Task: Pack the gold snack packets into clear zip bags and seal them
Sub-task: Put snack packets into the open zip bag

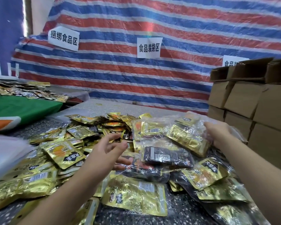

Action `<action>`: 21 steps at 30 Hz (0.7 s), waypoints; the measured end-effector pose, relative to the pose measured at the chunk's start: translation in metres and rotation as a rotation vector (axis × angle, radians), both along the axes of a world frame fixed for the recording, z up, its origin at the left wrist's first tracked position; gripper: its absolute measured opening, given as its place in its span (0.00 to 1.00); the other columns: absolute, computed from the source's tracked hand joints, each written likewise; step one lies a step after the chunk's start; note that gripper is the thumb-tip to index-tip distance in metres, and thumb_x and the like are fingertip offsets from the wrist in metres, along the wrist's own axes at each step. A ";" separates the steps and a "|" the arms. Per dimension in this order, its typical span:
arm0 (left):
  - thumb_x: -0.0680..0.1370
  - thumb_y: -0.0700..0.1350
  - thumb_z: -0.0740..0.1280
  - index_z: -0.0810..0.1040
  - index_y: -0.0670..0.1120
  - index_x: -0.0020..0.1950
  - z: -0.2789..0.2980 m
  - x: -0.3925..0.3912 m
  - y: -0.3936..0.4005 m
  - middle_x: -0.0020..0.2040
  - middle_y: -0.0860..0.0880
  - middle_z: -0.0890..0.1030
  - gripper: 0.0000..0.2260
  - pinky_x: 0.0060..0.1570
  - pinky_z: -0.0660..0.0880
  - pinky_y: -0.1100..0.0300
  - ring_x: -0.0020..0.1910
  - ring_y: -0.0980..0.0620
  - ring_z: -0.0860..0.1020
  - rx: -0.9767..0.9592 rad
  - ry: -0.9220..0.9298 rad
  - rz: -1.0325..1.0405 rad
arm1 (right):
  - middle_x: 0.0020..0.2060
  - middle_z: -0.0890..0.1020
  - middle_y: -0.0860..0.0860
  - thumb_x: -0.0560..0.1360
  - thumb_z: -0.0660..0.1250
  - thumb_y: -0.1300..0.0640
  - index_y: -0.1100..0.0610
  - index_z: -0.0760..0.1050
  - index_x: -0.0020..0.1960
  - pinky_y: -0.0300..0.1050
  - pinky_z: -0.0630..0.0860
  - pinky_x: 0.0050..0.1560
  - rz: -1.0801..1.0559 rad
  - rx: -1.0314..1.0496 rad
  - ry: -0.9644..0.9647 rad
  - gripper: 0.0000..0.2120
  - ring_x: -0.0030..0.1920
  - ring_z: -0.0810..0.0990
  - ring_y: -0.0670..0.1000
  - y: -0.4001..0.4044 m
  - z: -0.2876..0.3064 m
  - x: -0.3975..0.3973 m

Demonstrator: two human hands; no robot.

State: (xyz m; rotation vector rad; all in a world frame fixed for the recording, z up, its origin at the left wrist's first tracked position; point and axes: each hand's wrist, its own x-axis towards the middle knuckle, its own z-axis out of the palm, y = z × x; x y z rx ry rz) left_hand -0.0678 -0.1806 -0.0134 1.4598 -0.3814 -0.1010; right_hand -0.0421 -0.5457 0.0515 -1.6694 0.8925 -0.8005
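Striped red, white and blue tarp [169, 75] hangs behind a speckled table [177, 215], with white paper signs [149, 47] taped to it; stacked cardboard boxes [253, 101] stand at the right edge; a green cloth [23, 108] lies on a second table to the left, more packets scattered behind it. Loose gold snack packets [63, 153] are heaped across the left and middle of the table; filled clear zip bags [136, 197] lie in front and to the right, gold and dark packets showing through the plastic. Right hand [217, 132] grips the edge of one filled clear bag [177, 137], fingers curled into the crumpled plastic, bag raised over the pile and tilted; whether its zip is closed cannot be told. Left hand [109, 150] is spread, fingers relaxed and apart, holding nothing, just left of that bag above the loose packets, slightly blurred. White sheet material [5, 153] is at the far left edge, blurred.
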 end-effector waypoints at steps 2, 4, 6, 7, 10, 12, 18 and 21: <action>0.70 0.55 0.68 0.72 0.54 0.63 0.001 -0.001 0.000 0.54 0.49 0.83 0.22 0.36 0.79 0.60 0.40 0.47 0.85 0.017 0.009 0.012 | 0.48 0.79 0.60 0.76 0.69 0.56 0.66 0.71 0.63 0.47 0.75 0.35 -0.145 -0.109 0.021 0.20 0.42 0.81 0.60 0.002 -0.003 -0.001; 0.72 0.54 0.68 0.72 0.52 0.64 0.002 -0.002 0.000 0.53 0.49 0.83 0.21 0.35 0.78 0.61 0.39 0.48 0.85 0.045 0.012 0.034 | 0.61 0.76 0.61 0.75 0.70 0.55 0.64 0.66 0.68 0.51 0.76 0.46 -0.243 -0.251 0.035 0.27 0.56 0.78 0.64 0.005 -0.005 -0.005; 0.77 0.50 0.68 0.74 0.50 0.62 0.001 -0.001 0.000 0.50 0.50 0.84 0.15 0.33 0.78 0.63 0.37 0.49 0.84 0.064 0.005 0.067 | 0.67 0.70 0.60 0.74 0.70 0.56 0.62 0.65 0.69 0.56 0.72 0.58 -0.301 -0.392 0.038 0.27 0.63 0.73 0.65 0.009 -0.003 -0.009; 0.79 0.48 0.67 0.75 0.50 0.61 0.001 -0.001 0.000 0.47 0.51 0.85 0.12 0.32 0.77 0.63 0.36 0.49 0.84 0.066 -0.001 0.081 | 0.67 0.70 0.60 0.74 0.70 0.56 0.60 0.66 0.68 0.57 0.71 0.60 -0.321 -0.454 0.031 0.26 0.64 0.72 0.65 0.011 -0.003 -0.011; 0.80 0.45 0.66 0.78 0.49 0.56 -0.001 0.000 0.000 0.44 0.50 0.85 0.06 0.31 0.76 0.65 0.33 0.51 0.83 0.081 -0.024 0.103 | 0.57 0.73 0.57 0.76 0.67 0.57 0.59 0.71 0.61 0.51 0.70 0.51 -0.261 -0.650 -0.026 0.15 0.54 0.75 0.60 0.023 -0.001 -0.015; 0.80 0.42 0.65 0.79 0.47 0.54 -0.003 0.001 0.001 0.41 0.48 0.85 0.05 0.30 0.75 0.65 0.32 0.52 0.82 0.098 -0.046 0.113 | 0.48 0.76 0.54 0.79 0.64 0.58 0.59 0.73 0.52 0.46 0.70 0.42 -0.085 -0.714 -0.083 0.04 0.44 0.75 0.53 0.039 -0.003 -0.017; 0.81 0.50 0.62 0.81 0.43 0.44 -0.005 0.003 0.001 0.24 0.50 0.76 0.14 0.24 0.70 0.66 0.22 0.56 0.73 0.178 -0.086 0.159 | 0.26 0.71 0.48 0.83 0.60 0.57 0.59 0.70 0.34 0.32 0.64 0.21 0.434 -0.635 -0.150 0.18 0.22 0.66 0.41 0.111 -0.017 -0.029; 0.81 0.56 0.58 0.79 0.39 0.40 -0.004 0.003 0.001 0.23 0.50 0.74 0.22 0.24 0.70 0.64 0.21 0.55 0.72 0.164 -0.048 0.154 | 0.21 0.67 0.44 0.83 0.60 0.55 0.55 0.67 0.30 0.38 0.66 0.25 0.570 -0.610 -0.158 0.22 0.21 0.63 0.42 0.143 -0.025 -0.043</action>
